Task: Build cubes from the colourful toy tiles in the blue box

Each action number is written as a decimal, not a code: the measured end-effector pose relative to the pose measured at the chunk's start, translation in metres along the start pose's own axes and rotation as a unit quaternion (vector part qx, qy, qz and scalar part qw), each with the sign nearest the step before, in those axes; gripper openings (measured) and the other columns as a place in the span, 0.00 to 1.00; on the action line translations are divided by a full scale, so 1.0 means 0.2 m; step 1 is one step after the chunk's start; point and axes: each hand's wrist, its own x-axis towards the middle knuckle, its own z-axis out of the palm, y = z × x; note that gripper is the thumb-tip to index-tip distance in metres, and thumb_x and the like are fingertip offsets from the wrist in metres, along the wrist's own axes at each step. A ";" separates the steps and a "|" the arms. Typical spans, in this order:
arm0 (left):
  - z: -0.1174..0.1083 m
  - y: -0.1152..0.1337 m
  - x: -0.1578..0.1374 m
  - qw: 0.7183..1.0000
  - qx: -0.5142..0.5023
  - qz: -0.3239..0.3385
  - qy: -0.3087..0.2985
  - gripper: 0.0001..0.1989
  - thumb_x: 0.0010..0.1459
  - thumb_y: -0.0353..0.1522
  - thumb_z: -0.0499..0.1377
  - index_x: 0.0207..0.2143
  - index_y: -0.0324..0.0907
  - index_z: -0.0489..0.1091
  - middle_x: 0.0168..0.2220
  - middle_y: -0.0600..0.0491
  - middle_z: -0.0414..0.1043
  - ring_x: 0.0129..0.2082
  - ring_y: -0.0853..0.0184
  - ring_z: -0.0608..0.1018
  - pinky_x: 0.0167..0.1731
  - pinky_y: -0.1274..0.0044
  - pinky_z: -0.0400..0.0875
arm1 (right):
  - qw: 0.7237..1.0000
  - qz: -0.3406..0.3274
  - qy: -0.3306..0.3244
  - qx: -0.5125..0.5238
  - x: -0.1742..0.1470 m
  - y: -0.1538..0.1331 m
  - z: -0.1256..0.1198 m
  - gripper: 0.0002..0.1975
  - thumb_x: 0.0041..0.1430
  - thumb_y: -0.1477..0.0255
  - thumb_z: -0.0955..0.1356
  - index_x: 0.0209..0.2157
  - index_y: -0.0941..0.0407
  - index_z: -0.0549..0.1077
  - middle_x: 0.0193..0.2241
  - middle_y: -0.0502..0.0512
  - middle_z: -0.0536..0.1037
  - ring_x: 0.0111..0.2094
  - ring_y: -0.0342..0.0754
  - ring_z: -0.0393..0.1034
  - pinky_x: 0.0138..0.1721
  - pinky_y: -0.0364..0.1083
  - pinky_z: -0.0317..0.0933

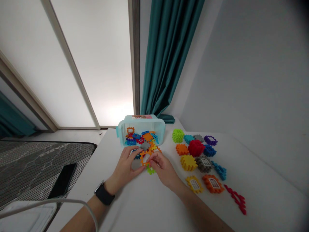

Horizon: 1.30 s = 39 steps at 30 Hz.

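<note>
An orange square frame piece [142,159] with notched edges is between my two hands, just in front of the tub. My left hand [127,163], wearing a black watch, curves round its left side, thumb at the lower corner and fingers at the upper one. From the right, my right hand [163,168] pinches at the frame, its fingertips partly hiding it. Below the frame, a lime green piece [151,170] shows by the right fingers. Grey and yellow pieces lie just behind. The light blue tub [120,137], tipped on its side, holds mixed notched pieces [140,138].
At the right of the white table [135,206] stand several stacks, among them a green ball shape [178,135], a red one [196,148] and a yellow stack [188,163]. Red linked pieces [238,199] lie nearer. A white cable [72,201] crosses lower left; a black phone-like slab [63,180] lies beyond.
</note>
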 end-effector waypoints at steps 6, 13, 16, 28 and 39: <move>-0.03 -0.04 0.01 0.997 0.052 0.052 -0.004 0.18 0.59 0.40 0.64 0.50 0.45 0.70 0.50 0.43 0.70 0.50 0.55 0.73 0.49 0.63 0.71 | 0.992 -0.043 -0.004 -0.121 -0.02 0.00 -0.02 0.07 0.64 0.71 0.63 0.44 0.52 0.66 0.37 0.53 0.76 0.39 0.48 0.72 0.42 0.48 0.66; -0.06 -0.03 0.02 0.991 0.103 0.083 -0.009 0.21 0.58 0.42 0.65 0.50 0.43 0.70 0.48 0.42 0.73 0.47 0.55 0.75 0.46 0.64 0.70 | 0.997 -0.025 0.022 -0.077 -0.03 0.01 0.02 0.12 0.63 0.71 0.64 0.48 0.52 0.63 0.33 0.50 0.74 0.33 0.46 0.71 0.35 0.45 0.66; -0.06 -0.03 0.02 0.992 0.099 0.073 -0.009 0.20 0.57 0.42 0.65 0.49 0.44 0.71 0.47 0.43 0.73 0.47 0.55 0.75 0.46 0.64 0.70 | 0.999 -0.016 0.011 -0.047 -0.02 0.02 0.03 0.13 0.64 0.70 0.63 0.50 0.52 0.62 0.32 0.50 0.74 0.33 0.46 0.71 0.35 0.45 0.67; -0.06 -0.11 -0.01 0.999 -0.009 0.023 -0.027 0.23 0.57 0.43 0.65 0.54 0.47 0.71 0.52 0.43 0.67 0.51 0.55 0.72 0.50 0.63 0.72 | 0.918 -0.224 -0.048 -0.324 -0.01 -0.03 -0.09 0.27 0.63 0.72 0.67 0.63 0.50 0.60 0.59 0.61 0.69 0.62 0.56 0.61 0.63 0.63 0.56; -0.10 -0.13 0.00 0.996 0.081 0.025 -0.023 0.22 0.59 0.45 0.63 0.52 0.46 0.72 0.50 0.43 0.70 0.47 0.56 0.74 0.49 0.64 0.70 | 0.927 -0.176 -0.003 -0.330 0.00 -0.03 -0.10 0.23 0.64 0.73 0.64 0.60 0.52 0.64 0.56 0.61 0.72 0.58 0.56 0.64 0.61 0.60 0.58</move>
